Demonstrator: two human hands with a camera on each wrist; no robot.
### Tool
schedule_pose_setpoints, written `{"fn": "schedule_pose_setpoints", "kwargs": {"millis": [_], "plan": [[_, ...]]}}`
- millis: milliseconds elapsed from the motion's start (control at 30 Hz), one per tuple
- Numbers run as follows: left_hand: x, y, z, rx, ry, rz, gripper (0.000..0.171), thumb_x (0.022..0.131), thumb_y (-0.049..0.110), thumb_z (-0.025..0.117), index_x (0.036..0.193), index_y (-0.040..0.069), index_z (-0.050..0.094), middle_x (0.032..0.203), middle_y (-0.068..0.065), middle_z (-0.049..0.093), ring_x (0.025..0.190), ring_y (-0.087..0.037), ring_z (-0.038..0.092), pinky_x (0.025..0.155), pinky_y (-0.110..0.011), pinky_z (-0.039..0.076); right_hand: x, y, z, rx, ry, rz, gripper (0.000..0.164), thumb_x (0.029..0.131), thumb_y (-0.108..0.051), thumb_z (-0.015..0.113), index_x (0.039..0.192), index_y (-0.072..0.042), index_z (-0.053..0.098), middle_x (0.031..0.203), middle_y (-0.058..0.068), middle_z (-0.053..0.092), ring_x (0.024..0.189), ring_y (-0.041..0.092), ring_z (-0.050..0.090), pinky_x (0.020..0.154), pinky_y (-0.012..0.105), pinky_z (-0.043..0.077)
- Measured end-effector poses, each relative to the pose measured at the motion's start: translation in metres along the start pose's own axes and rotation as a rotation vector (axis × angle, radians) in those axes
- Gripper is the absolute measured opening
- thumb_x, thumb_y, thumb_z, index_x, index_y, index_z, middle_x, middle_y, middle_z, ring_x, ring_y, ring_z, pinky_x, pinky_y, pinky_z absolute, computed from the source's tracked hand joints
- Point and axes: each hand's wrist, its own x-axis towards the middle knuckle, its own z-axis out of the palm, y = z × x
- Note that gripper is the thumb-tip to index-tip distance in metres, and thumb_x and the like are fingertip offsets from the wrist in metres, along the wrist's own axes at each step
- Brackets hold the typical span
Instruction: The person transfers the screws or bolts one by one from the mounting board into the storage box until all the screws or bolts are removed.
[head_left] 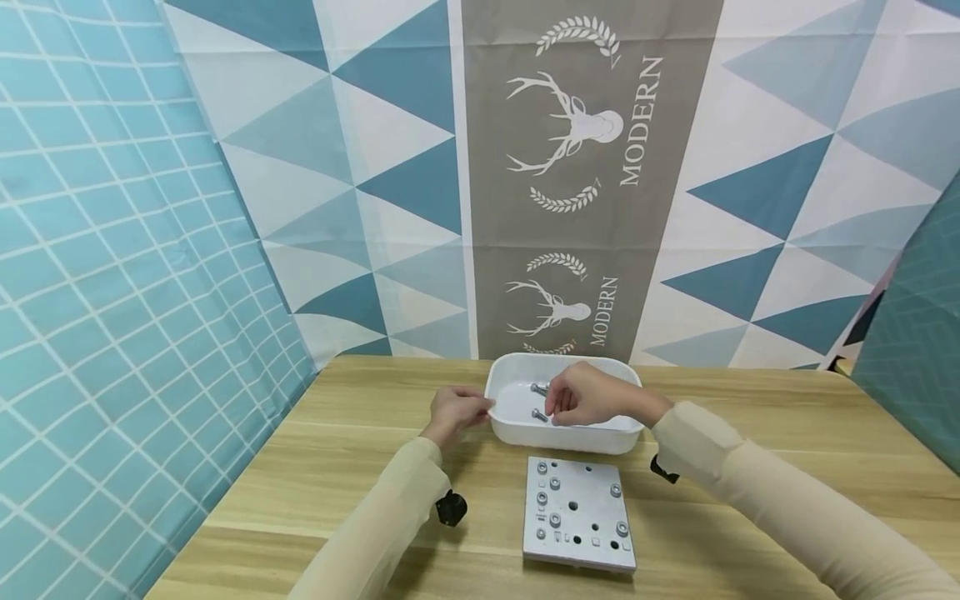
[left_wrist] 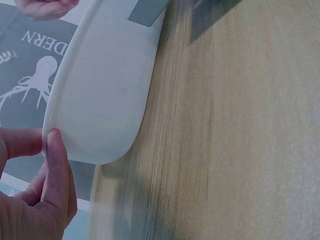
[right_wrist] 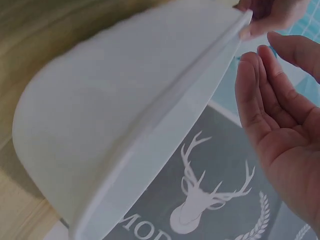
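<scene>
A white plastic tub (head_left: 517, 433) stands near the back of the table. My left hand (head_left: 457, 410) pinches its left rim between thumb and fingers, clearly seen in the left wrist view. Inside the tub lie metal screws (head_left: 539, 415), at least two of them showing; my other hand partly covers the inside. Over the tub, my right hand (head_left: 585, 395) has its fingers loosely bent downward. In the right wrist view a gap separates thumb and fingers, and nothing shows between them. Toward me from the tub lies a silver metal plate (head_left: 600, 507) with holes and several screws set in it.
The wooden table (head_left: 330, 500) reaches to a patterned curtain (head_left: 405, 167) close behind the tub. A blue checked curtain (head_left: 135, 275) borders the left side, and a green cloth (head_left: 915, 350) hangs at the right. Each wrist wears a small black device (head_left: 452, 507).
</scene>
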Motion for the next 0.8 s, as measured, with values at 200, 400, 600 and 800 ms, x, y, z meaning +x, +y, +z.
{"fn": "schedule_pose_setpoints", "kwargs": {"millis": [200,400,600,800], "plan": [[0.003,0.002,0.000,-0.002,0.007,-0.005,0.023,0.080,0.000,0.073,0.100,-0.008,0.066,0.090,-0.013,0.064,0.060,-0.009,0.063,0.070,-0.024,0.062,-0.001,-0.011,0.009,-0.019,-0.013,-0.017,0.004,0.081,-0.005,0.072,0.084,-0.005,0.069,0.075,-0.002,0.068,0.065,-0.003,0.057,0.060,0.014,0.054],[0.004,0.006,-0.001,0.006,0.007,0.008,0.022,0.079,0.000,0.073,0.099,-0.009,0.067,0.087,-0.012,0.064,0.061,-0.009,0.063,0.071,-0.026,0.063,-0.002,-0.020,0.018,-0.004,-0.035,-0.005,0.004,0.081,-0.006,0.072,0.084,-0.006,0.069,0.075,-0.003,0.068,0.065,-0.003,0.056,0.060,0.013,0.054],[0.005,0.003,-0.001,0.007,0.003,0.004,0.023,0.079,0.000,0.073,0.099,-0.009,0.067,0.089,-0.014,0.065,0.061,-0.011,0.064,0.070,-0.026,0.063,-0.004,-0.023,0.029,0.019,-0.071,-0.005,0.006,0.080,-0.006,0.073,0.084,-0.008,0.069,0.076,-0.004,0.068,0.065,-0.004,0.056,0.060,0.013,0.054],[0.003,0.000,0.000,0.000,-0.003,0.000,0.023,0.080,0.000,0.073,0.100,-0.009,0.067,0.090,-0.014,0.065,0.061,-0.010,0.064,0.071,-0.026,0.063,-0.005,-0.025,0.040,0.045,-0.098,0.018,0.006,0.080,-0.005,0.073,0.083,-0.009,0.069,0.076,-0.004,0.068,0.064,-0.004,0.056,0.060,0.013,0.054]]}}
